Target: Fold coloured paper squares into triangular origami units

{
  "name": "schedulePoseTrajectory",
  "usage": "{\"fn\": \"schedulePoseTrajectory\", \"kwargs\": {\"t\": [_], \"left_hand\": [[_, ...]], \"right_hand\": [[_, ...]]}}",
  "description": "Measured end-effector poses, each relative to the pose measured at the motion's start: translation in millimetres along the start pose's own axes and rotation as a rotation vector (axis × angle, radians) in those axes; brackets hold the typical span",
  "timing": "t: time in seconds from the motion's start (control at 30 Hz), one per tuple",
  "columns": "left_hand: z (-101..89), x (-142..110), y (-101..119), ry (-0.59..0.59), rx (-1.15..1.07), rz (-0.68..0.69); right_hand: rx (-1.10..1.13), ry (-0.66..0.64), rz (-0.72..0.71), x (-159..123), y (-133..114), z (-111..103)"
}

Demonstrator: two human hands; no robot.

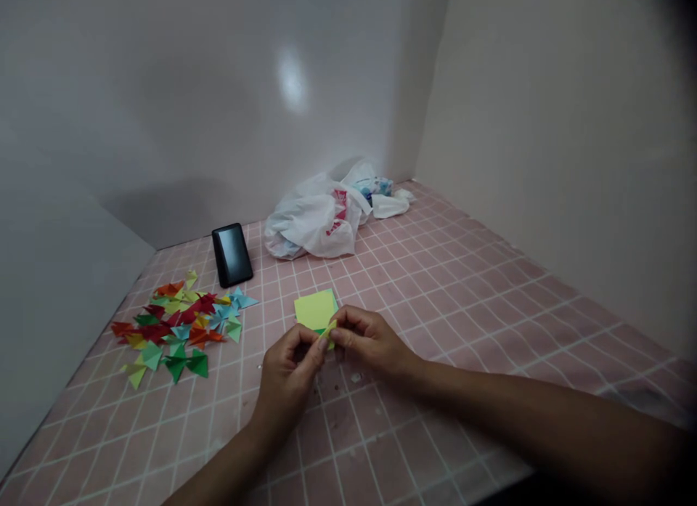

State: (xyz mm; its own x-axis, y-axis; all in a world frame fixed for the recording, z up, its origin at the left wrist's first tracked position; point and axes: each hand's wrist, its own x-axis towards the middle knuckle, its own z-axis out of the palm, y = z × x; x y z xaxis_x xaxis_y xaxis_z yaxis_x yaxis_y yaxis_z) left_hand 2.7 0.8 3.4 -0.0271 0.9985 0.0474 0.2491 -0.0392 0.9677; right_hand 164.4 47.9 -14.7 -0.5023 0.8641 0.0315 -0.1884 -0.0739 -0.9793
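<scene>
Between my two hands is a small piece of folded yellow paper [328,332], pinched from both sides. My left hand [291,364] grips its left end with thumb and forefinger. The fingertips of my right hand [367,339] close on its other end, and they hide part of the folds. Just beyond the hands lies a stack of square paper sheets [314,308], yellow on top with green showing at the edges.
Left of my hands, many folded paper figures [182,321] in red, orange, green, yellow and blue lie in a pile. Behind them a black phone-like device [232,254] leans back. A white plastic bag [316,219] and crumpled tissue-like white material [390,205] rest by the wall.
</scene>
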Motion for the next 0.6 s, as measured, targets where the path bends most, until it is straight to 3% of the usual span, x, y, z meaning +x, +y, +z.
{"fn": "schedulePoseTrajectory", "kwargs": {"t": [0.13, 0.37, 0.5, 0.6], "left_hand": [[-0.4, 0, 1, 0.028, -0.067, -0.009], [-2.2, 4, -1, -0.054, -0.169, -0.136], [-2.7, 6, -3, -0.071, -0.217, -0.160], [-1.7, 6, -3, -0.067, -0.200, -0.158]], "right_hand": [[-0.064, -0.067, 0.011, -2, 0, 2], [-0.350, -0.161, -0.141, -2, -8, -7], [-0.413, -0.127, -0.193, 0, -6, -8], [-0.461, -0.173, -0.204, 1, -6, -9]]}}
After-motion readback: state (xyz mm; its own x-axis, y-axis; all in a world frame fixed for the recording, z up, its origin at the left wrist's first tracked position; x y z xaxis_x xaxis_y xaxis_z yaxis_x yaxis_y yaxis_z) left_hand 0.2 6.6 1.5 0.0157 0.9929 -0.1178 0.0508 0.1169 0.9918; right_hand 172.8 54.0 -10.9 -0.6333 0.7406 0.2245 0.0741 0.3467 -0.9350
